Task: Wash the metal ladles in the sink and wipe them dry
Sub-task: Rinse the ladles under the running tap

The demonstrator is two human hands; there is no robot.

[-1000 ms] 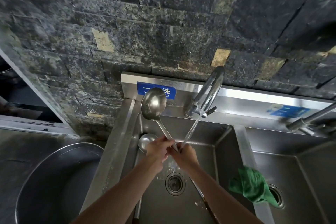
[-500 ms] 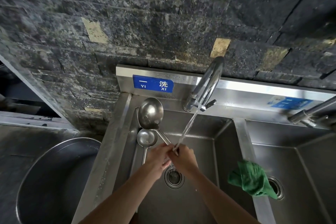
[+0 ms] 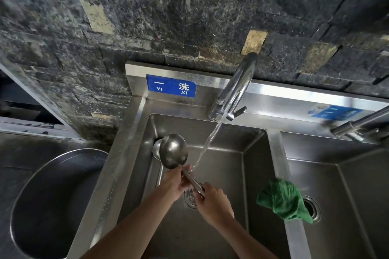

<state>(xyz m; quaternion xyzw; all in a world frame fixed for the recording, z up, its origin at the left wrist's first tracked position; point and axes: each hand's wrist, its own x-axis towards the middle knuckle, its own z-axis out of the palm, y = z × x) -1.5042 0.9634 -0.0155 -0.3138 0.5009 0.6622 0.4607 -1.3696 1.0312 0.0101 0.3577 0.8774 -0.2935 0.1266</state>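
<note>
Seen from above: two stainless sink basins side by side, divided by a steel ridge. Left basin (image 3: pixel 254 174) at centre holding two metal ladles and a drain, with water falling into it from a curved chrome faucet (image 3: pixel 237 90) at twelve o'clock. Held ladle (image 3: pixel 173 150) lifted over the basin, bowl up toward eleven o'clock, handle slanting down toward five o'clock, long axis on that diagonal, bowl facing the camera. Second ladle (image 3: pixel 156 149) mostly hidden behind the first at its nine o'clock side, only a sliver of bowl and a strip of handle showing, resting against the left basin wall. Left hand (image 3: pixel 175 183) wrapped around the handle just below the bowl, fingers curled closed on it. Right hand (image 3: pixel 211 197) gripping the handle lower down at five o'clock, fingers closed around the metal. Stream of water (image 3: pixel 208 143) landing just beside the left fingertips, near the neck of the ladle. Right basin (image 3: pixel 357 206) at three o'clock, empty of ladles, with its own drain and a second tap above. One crumpled green cloth (image 3: pixel 282 202) draped on the dividing ridge, spilling toward the right basin. One blue sign (image 3: pixel 171 88) on the backsplash at eleven o'clock. One large round steel basin (image 3: pixel 52 174) at eight o'clock, nothing visible inside. Dark stone wall behind.
</note>
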